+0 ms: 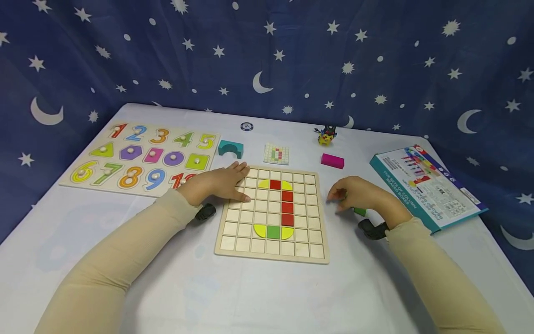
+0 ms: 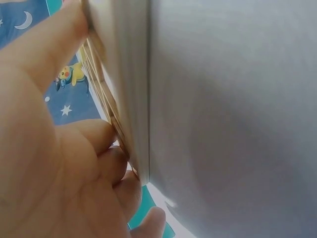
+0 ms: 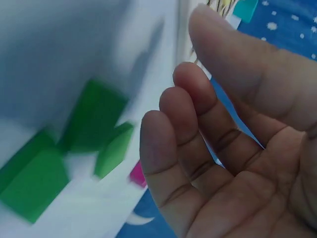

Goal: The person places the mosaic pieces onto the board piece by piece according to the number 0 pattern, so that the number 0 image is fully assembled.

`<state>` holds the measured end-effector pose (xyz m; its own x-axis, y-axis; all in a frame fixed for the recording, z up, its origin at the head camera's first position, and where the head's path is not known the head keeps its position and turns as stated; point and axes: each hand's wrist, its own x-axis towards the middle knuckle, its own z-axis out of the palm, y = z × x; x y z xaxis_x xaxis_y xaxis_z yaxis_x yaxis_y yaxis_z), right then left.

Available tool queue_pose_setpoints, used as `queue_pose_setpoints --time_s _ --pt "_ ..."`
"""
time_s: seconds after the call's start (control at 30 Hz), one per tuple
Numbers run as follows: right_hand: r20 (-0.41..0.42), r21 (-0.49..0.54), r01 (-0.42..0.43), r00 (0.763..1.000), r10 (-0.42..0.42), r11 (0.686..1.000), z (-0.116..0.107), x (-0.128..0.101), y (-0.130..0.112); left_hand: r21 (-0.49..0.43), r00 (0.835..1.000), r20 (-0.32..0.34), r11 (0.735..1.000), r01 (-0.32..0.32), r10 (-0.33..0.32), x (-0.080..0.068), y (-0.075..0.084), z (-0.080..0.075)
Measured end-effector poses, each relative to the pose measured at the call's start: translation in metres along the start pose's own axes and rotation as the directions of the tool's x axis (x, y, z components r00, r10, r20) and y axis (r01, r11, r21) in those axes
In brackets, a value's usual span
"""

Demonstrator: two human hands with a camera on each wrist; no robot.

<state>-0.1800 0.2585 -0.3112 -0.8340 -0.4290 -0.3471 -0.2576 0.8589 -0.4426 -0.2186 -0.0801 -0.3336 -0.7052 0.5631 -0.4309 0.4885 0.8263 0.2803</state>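
A wooden grid board lies flat on the table, with red squares, a green square and yellow quarter-round pieces set in some cells. My left hand rests on the board's upper left edge, fingers spread. In the left wrist view its fingers touch the board's side. To the right of the board hovers my right hand, its fingers loosely bent and holding nothing. Several green pieces lie below it in the right wrist view; in the head view that hand mostly hides them.
A number puzzle board lies at left. Behind the grid board are a teal arch block, a small pattern card, a magenta block, a toy figure and a round chip. A flat box lies at right.
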Motion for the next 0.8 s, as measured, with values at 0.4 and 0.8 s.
queue_pose_setpoints --time_s 0.4,0.8 --pt "-0.009 0.134 -0.138 0.990 0.140 0.981 0.003 -0.003 0.034 -0.007 1.000 0.000 1.000 -0.008 0.008 0.001 0.000 0.001" --pt "-0.055 0.098 -0.117 0.991 0.123 0.988 0.009 -0.002 0.033 -0.023 1.000 -0.015 1.000 -0.012 0.011 0.001 -0.002 0.003"
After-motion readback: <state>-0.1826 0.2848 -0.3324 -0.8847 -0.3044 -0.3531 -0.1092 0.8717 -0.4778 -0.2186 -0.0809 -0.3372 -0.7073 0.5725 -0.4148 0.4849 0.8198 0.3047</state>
